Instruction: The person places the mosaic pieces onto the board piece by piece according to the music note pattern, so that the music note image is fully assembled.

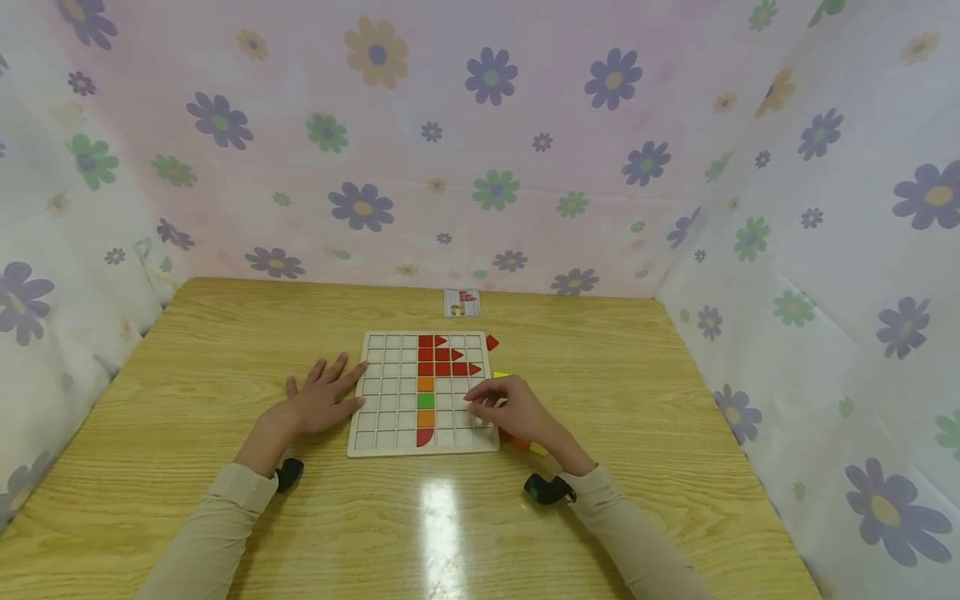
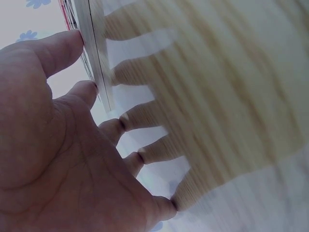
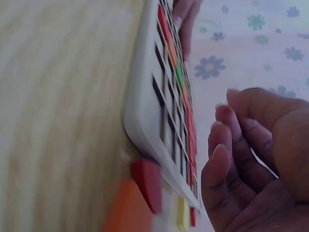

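A pale grid board (image 1: pixel 386 450) lies on the table. In it stand rows of red pieces (image 1: pixel 435 368) ending in triangles. Below them run an orange square (image 1: pixel 426 384), a green square (image 1: pixel 426 401), another orange square and a red rounded piece (image 1: pixel 424 437). My left hand (image 1: pixel 322 403) rests flat with fingers spread, thumb and index finger at the board's left edge (image 2: pixel 99 53). Over the board's right side hovers my right hand (image 1: pixel 513 408), its fingers loosely bent and thumb near the index fingertip. No piece shows between those fingertips in the right wrist view (image 3: pixel 260 150).
A small pattern card (image 1: pixel 462 303) lies behind the board. Loose pieces sit along the board's right side: a red one (image 1: pixel 492 342), a yellow one (image 1: pixel 501 375), and orange (image 3: pixel 128 208) and dark red (image 3: pixel 147 183) ones partly under my right hand. Flowered cloth (image 1: pixel 487 167) surrounds the table.
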The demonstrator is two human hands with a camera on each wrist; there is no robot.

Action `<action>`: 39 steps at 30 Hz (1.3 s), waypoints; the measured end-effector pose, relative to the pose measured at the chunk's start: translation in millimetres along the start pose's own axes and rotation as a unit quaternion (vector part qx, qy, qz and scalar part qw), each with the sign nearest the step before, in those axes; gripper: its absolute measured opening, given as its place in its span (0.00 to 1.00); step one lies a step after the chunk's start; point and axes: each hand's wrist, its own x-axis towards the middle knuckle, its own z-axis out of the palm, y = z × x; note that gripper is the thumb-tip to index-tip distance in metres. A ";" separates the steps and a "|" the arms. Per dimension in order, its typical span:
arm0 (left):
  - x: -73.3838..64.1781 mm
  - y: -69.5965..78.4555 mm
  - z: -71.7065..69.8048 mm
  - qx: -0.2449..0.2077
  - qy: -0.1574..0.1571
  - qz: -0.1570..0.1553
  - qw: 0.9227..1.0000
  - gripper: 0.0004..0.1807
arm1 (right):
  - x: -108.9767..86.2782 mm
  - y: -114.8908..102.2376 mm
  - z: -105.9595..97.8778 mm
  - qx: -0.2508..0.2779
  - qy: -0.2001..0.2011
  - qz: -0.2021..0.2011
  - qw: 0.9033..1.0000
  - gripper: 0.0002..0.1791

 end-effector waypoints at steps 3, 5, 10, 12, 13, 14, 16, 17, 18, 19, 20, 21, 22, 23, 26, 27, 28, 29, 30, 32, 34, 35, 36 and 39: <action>0.2 -0.1 0.8 0.000 -0.001 -0.001 1.000 0.38 | -1.5 1.7 -11.2 -0.007 0.044 0.027 0.999 0.08; -0.1 0.5 1.4 0.000 -0.002 -0.003 1.000 0.38 | -1.6 4.8 -17.4 -0.014 0.080 0.043 0.996 0.09; -1.2 0.9 4.1 -0.003 -0.002 -0.005 1.000 0.38 | -0.2 17.0 -27.9 -0.011 0.135 0.085 0.987 0.13; -1.0 0.1 5.2 -0.004 -0.002 -0.005 1.000 0.38 | 0.0 20.9 -29.9 -0.012 0.137 0.101 0.985 0.15; -0.9 -0.2 5.5 -0.005 -0.002 -0.006 1.000 0.38 | 0.0 22.7 -30.6 -0.017 0.134 0.107 0.985 0.16; -0.7 -0.4 5.8 -0.005 -0.003 -0.006 1.000 0.38 | 0.2 24.4 -30.9 -0.023 0.130 0.112 0.985 0.17; -0.5 -0.9 6.0 -0.006 -0.004 -0.005 1.000 0.38 | 0.7 27.6 -30.8 -0.039 0.123 0.118 0.985 0.18; -0.4 -1.0 5.9 -0.007 -0.004 -0.005 1.000 0.38 | 1.0 28.9 -30.5 -0.046 0.121 0.120 0.984 0.19; -0.3 -0.9 5.9 -0.008 -0.004 -0.005 1.000 0.38 | 1.4 30.1 -30.2 -0.050 0.119 0.122 0.984 0.19; -0.2 -1.2 5.9 -0.008 -0.003 -0.004 1.000 0.38 | 1.9 31.0 -29.7 -0.054 0.117 0.124 0.984 0.19; 0.1 -1.6 5.9 -0.008 -0.002 -0.004 1.000 0.39 | 2.7 31.4 -29.0 -0.057 0.117 0.125 0.984 0.19; 0.2 -1.7 5.9 -0.008 -0.002 -0.004 1.000 0.39 | 3.4 31.2 -28.5 -0.058 0.116 0.125 0.984 0.19; 0.5 -1.8 5.9 -0.008 -0.001 -0.004 1.000 0.39 | 4.2 31.2 -28.1 -0.059 0.116 0.124 0.984 0.19; 0.7 -2.0 5.8 -0.007 -0.002 -0.005 1.000 0.39 | 5.0 30.0 -27.6 -0.058 0.117 0.125 0.984 0.19; 1.3 -2.0 5.4 -0.005 -0.003 -0.006 1.000 0.39 | 7.5 28.8 -26.9 -0.061 0.115 0.121 0.984 0.16; 1.4 -1.7 5.2 -0.005 -0.003 -0.007 1.000 0.39 | 7.9 28.1 -26.9 -0.061 0.114 0.121 0.984 0.15; 1.5 -1.4 5.0 -0.005 -0.003 -0.007 1.000 0.39 | 8.3 27.8 -27.0 -0.062 0.113 0.121 0.984 0.14; 1.5 -1.2 4.8 -0.005 -0.003 -0.007 1.000 0.39 | 8.7 27.5 -27.1 -0.063 0.113 0.122 0.984 0.14; 1.6 -1.0 4.6 -0.006 -0.004 -0.007 1.000 0.39 | 8.9 27.2 -27.3 -0.065 0.112 0.124 0.984 0.13; 1.5 -0.2 4.2 -0.008 -0.004 -0.007 1.000 0.39 | 9.3 26.7 -27.7 -0.066 0.112 0.129 0.983 0.13; 1.4 0.0 4.0 -0.007 -0.003 -0.007 1.000 0.39 | 9.6 26.6 -28.2 -0.066 0.112 0.133 0.983 0.12; 1.4 0.1 3.8 -0.007 -0.003 -0.007 1.000 0.39 | 9.7 26.8 -28.4 -0.065 0.113 0.134 0.982 0.12; 1.3 0.3 3.7 -0.007 -0.002 -0.007 1.000 0.39 | 10.0 26.7 -28.6 -0.065 0.114 0.133 0.982 0.12; 1.0 0.7 3.0 -0.006 0.000 -0.005 1.000 0.39 | 10.4 26.1 -29.0 -0.064 0.116 0.127 0.983 0.11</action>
